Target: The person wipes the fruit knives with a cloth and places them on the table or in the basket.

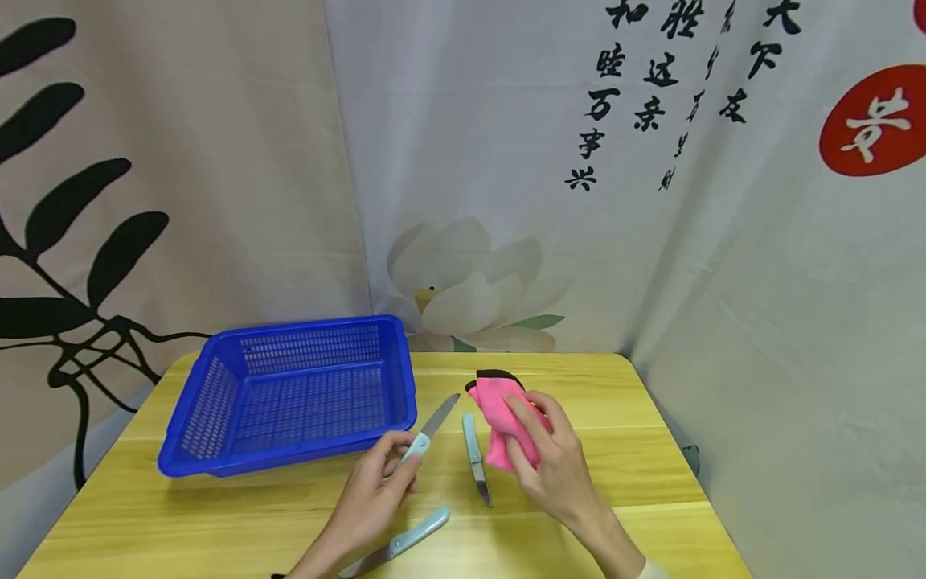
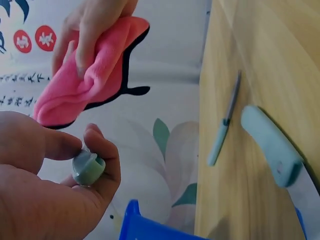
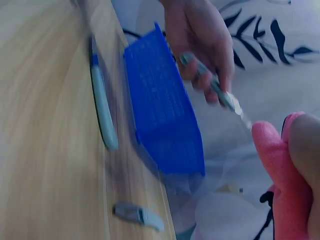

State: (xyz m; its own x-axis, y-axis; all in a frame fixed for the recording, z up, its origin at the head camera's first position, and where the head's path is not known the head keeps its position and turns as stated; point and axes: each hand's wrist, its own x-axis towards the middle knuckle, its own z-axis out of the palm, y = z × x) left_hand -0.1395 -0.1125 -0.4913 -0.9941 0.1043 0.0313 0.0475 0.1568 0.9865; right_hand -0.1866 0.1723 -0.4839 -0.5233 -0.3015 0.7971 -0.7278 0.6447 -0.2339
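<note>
Printed curtains (image 1: 470, 121) rise behind the far edge of a wood-grain surface (image 1: 651, 482). Above it, the left hand (image 1: 372, 490) has its grip closed, thumb and fingers pinching the handle of the raised knife (image 1: 427, 434); its blade points away from the person. Just beside the tip, the right hand (image 1: 553, 462) holds a bunched, dark-edged pink cloth (image 1: 499, 410), fingers curled into it — whether blade and cloth touch, I cannot tell. Between the hands the middle knife (image 1: 473, 458) lies flat, blade toward the person. Closer in, beside the left wrist, lies the near knife (image 1: 394, 547), blade angled left. A blue basket (image 1: 311, 354) blocks the way beyond the left hand, reaching toward the far edge — while surface stretches from the right hand to the right edge.
</note>
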